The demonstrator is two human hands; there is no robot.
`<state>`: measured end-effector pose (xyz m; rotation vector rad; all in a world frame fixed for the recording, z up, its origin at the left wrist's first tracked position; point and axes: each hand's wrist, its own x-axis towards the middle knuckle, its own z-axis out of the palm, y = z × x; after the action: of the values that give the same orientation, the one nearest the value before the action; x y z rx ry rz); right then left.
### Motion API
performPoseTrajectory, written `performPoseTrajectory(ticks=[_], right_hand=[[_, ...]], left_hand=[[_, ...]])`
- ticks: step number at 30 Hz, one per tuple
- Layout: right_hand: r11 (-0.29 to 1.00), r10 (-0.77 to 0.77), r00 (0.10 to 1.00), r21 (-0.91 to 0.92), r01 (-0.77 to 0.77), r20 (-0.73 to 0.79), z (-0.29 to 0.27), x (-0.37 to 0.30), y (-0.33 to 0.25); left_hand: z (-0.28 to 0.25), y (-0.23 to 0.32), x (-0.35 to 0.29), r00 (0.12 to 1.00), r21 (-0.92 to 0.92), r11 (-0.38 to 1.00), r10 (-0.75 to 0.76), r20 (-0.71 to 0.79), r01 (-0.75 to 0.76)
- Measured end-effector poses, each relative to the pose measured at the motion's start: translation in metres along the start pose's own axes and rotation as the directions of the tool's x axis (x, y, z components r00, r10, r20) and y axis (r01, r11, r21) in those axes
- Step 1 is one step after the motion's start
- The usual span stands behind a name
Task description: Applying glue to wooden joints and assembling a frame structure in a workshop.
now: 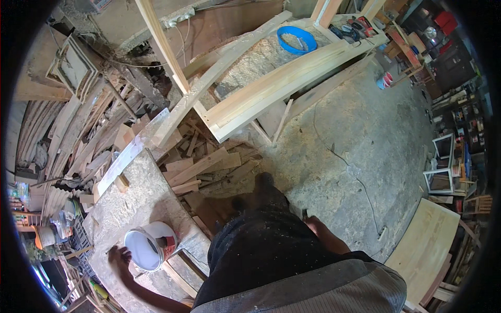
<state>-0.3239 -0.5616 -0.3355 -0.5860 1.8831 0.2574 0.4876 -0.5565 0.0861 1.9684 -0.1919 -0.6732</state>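
A white plastic tub (151, 245) with white paste inside and a stick leaning in it stands on a dusty chipboard worktop (135, 201) at my lower left. My left hand (119, 256) lies on the worktop against the tub's left rim, fingers spread, gripping nothing. My right hand (319, 228) hangs beside my hip, mostly hidden behind my dark trousers. A small dark thing (304, 214) pokes out by its fingers, and I cannot tell whether the hand holds it.
A pile of scrap wood (203, 167) lies on the floor ahead of the worktop. A large pale wooden frame (271, 88) leans beyond it, with a blue ring (296, 39) on a board. A cable (355, 172) crosses the concrete floor. A wooden panel (425, 245) lies at the right.
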Motion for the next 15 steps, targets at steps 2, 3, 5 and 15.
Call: performPoseTrajectory(ticks=[2,3,5,15], right_hand=[[0.979,-0.065,0.996,0.199,0.052,0.062,-0.023,-0.013,-0.032],[0.966,-0.092,0.995,0.246,0.082,0.029,-0.034,-0.018,-0.052],[0.944,-0.19,0.982,0.273,0.187,-0.017,-0.059,-0.027,-0.087],[0.904,-0.156,0.971,0.371,0.214,-0.18,-0.18,-0.004,-0.077]], left_hand=[[0.033,0.039,-0.063,0.908,-0.273,0.935,0.303,0.288,-0.225],[0.068,0.05,-0.083,0.91,-0.278,0.947,0.249,0.331,-0.158],[0.137,0.072,-0.114,0.828,-0.383,0.921,0.274,0.489,-0.079],[0.53,0.015,-0.285,-0.224,0.273,0.826,-0.182,0.957,0.493]])
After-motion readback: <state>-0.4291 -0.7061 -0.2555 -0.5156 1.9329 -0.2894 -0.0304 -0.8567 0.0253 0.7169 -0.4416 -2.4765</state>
